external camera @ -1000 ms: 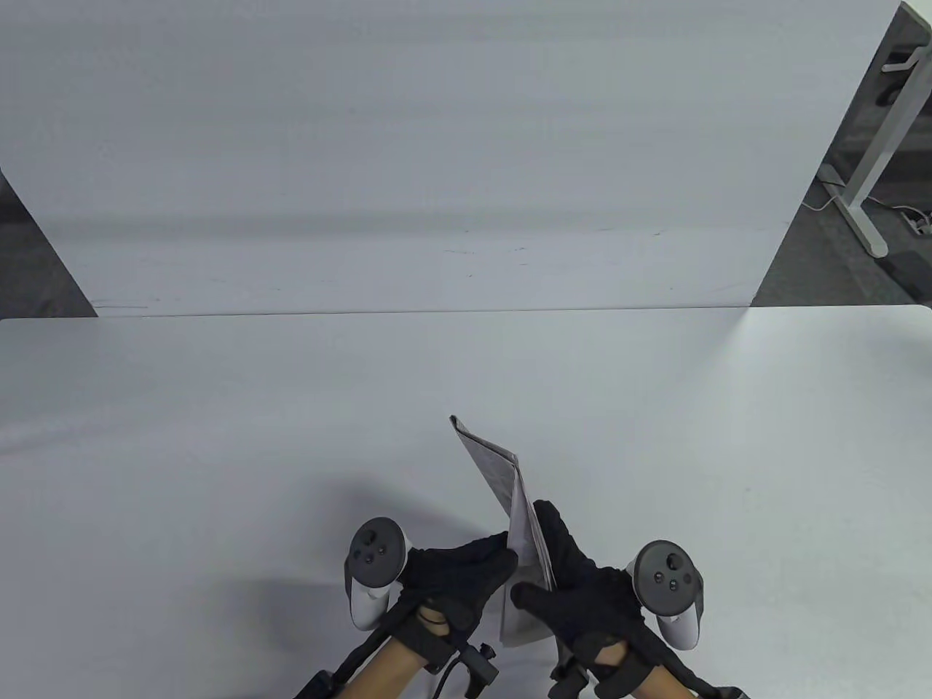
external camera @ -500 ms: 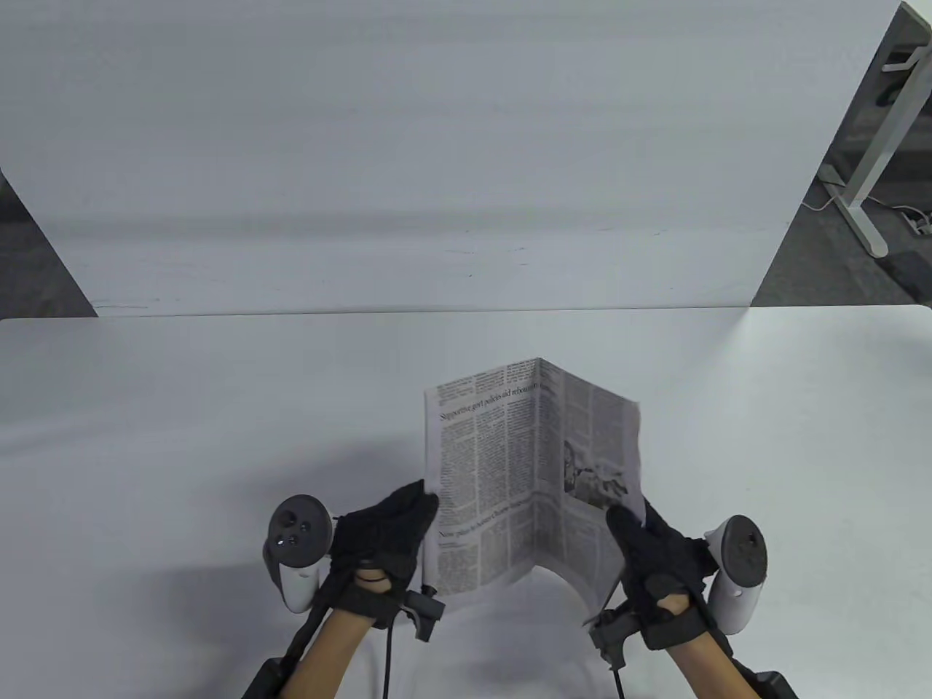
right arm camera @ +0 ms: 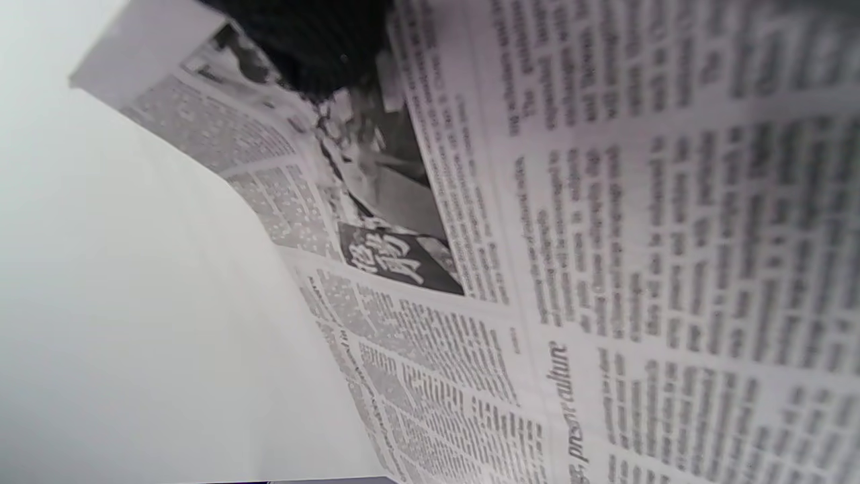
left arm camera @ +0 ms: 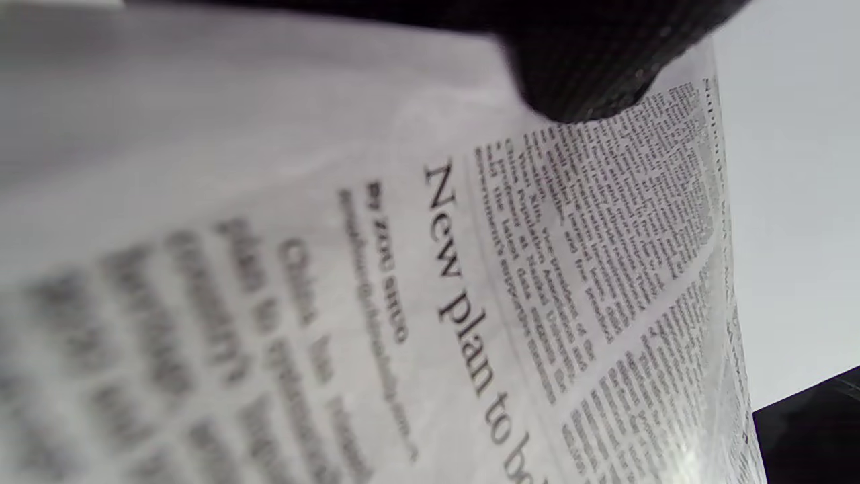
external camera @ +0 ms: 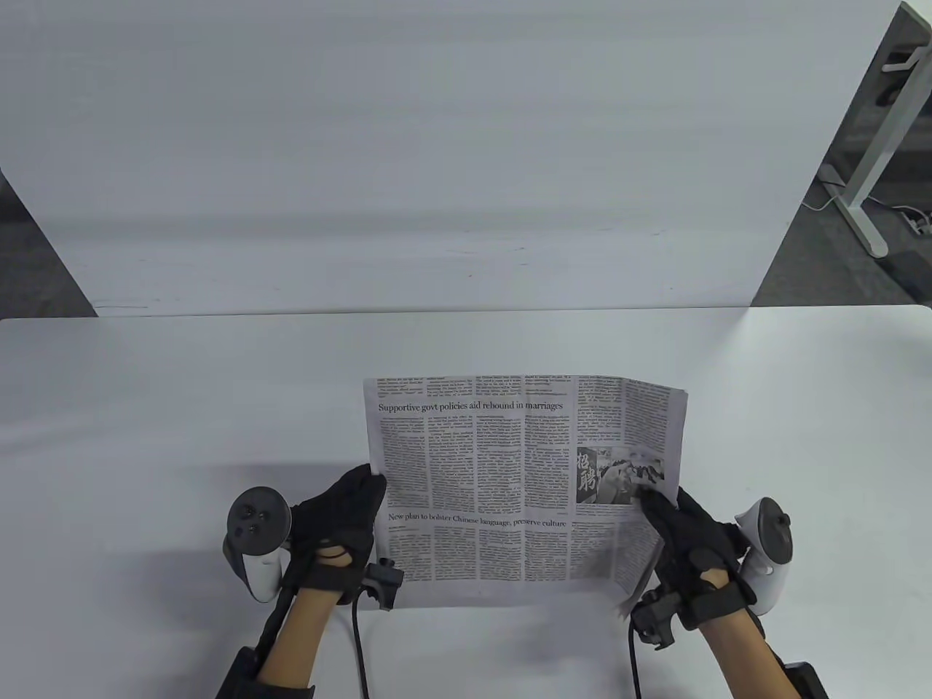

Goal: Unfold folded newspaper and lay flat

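Left hand [external camera: 336, 526], lower left of frame: grip pinches left edge of newspaper [external camera: 520, 488], thumb on top of the page; tracker [external camera: 256, 535] sits outboard on the hand's back. Newspaper at lower centre, opened w/ print side up, spread betw. both hands over white bench [external camera: 145, 408]; right strip bends along a vertical crease. Right hand [external camera: 688, 550], lower right: grip pinches right edge by the photo block. Second white tabletop [external camera: 437, 145] fills upper frame. Desk leg [external camera: 877, 138] and floor cable at upper right.
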Tool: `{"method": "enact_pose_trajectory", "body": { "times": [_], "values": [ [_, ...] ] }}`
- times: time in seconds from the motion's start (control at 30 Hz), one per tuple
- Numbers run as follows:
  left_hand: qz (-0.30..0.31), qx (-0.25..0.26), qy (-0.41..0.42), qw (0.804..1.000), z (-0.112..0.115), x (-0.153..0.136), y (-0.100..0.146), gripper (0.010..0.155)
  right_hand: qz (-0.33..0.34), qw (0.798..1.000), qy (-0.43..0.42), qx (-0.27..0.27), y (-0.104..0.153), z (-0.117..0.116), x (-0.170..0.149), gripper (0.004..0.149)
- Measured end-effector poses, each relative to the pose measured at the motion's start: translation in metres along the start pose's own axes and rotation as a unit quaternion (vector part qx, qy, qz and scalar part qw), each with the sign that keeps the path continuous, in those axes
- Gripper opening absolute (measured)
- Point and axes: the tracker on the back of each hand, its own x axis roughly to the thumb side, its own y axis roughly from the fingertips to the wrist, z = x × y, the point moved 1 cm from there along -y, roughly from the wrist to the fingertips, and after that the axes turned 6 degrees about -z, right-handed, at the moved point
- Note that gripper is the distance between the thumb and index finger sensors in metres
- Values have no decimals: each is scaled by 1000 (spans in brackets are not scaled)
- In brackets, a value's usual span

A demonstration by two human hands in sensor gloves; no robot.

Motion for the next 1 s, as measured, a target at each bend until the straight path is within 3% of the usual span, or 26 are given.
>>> {"method": "enact_pose_trajectory", "body": {
  "times": [0.17, 0.27, 0.4, 0.53, 0.77, 1.0],
  "values": [
    [-21, -6, -5, 1000, -2, -5, 0, 42, -4, 1000, 5, 8, 1, -1, -2, 50],
    [-28, 24, -49, 998, -10, -2, 1, 45, -7, 1000, 24, 8, 1, -1, -1, 50],
    [-15, 105, -115, 988, -27, 5, 6, 51, -20, 996, 88, 10, 2, -2, 2, 49],
    [37, 115, -174, 977, -28, 18, 9, 57, -46, 993, 106, 38, 0, -6, 0, 49],
    [130, -6, -261, 957, 13, 39, 15, 69, -105, 974, 168, 114, 0, -22, -15, 49],
    [135, -130, -297, 936, 43, 40, 19, 82, -119, 960, 181, 178, 1, -44, -28, 49]
  ]
}}
